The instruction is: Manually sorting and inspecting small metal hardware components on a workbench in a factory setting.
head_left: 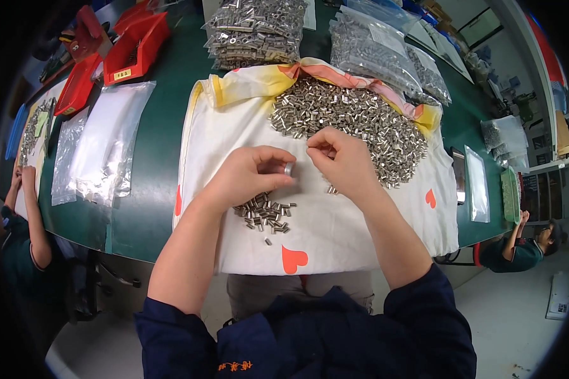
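Dark navy short sleeves (427, 303) and a matching front fill the lower edge, with the person's two bare forearms reaching forward from them over a white cloth printed with red hearts (335, 237). Above the cloth, the left hand (246, 175) is curled, its thumb and fingers almost closed around a small, shiny, round-edged silver metal piece (289, 168); the rest of that piece is hidden. Facing it, the right hand (346, 164) has its thumb and fingertips drawn together in a pinch; whether anything small sits between them I cannot tell. Just beyond and beside the right hand lies a large heap of short silver metal cylinders (385, 136), bordered on its far side by the cloth's bunched yellow-and-pink edge (335, 74). A smaller pile of similar silver cylinders (265, 213) lies near the left hand, on its near side, with one apart from the rest. Beyond the cloth, clear plastic bags packed with metal parts (256, 35) stand on the dark green worktop (164, 120). Farther left are red plastic bins (136, 47) and flat, clear plastic bags (110, 136).
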Motion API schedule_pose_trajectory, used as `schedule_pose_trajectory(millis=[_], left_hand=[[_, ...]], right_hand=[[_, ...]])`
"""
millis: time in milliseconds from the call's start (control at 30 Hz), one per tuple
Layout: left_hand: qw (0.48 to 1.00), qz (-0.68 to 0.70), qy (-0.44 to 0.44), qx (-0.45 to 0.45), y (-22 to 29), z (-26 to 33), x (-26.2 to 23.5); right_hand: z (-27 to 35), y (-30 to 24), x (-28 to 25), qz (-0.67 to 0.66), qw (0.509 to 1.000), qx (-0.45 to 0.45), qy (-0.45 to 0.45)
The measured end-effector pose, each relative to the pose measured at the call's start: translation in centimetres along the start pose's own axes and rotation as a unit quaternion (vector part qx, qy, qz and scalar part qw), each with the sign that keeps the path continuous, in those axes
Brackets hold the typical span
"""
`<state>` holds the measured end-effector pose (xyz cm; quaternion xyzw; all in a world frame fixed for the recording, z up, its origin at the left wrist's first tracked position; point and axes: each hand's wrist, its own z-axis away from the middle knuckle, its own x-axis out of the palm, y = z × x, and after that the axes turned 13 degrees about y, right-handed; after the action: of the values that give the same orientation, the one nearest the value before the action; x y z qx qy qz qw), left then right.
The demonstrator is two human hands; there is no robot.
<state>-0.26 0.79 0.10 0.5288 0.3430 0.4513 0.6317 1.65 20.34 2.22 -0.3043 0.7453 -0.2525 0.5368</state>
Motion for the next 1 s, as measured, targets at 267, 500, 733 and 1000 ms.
schedule_pose_trajectory(millis=[267, 500, 733, 1000], left_hand=[[1.0, 0.003, 0.013, -0.006, 0.0, -0.2, -0.1], [0.999, 0.035, 0.031, -0.009, -0.1, -0.3, 0.0], [0.999, 0.031, 0.021, 0.003, -0.3, -0.3, -0.1], [0.999, -0.009, 0.044, -0.004, -0.4, -0.2, 0.1]], right_hand=[[1.2, 0.5, 0.6, -0.179, 0.98, 0.07, -0.044], [1.4, 0.3, 1.1, -0.188, 0.98, 0.051, -0.048], [1.9, 0.2, 1.5, -0.173, 0.985, 0.021, -0.007], [2.0, 0.3, 1.9, -0.121, 0.989, -0.079, 0.039]])
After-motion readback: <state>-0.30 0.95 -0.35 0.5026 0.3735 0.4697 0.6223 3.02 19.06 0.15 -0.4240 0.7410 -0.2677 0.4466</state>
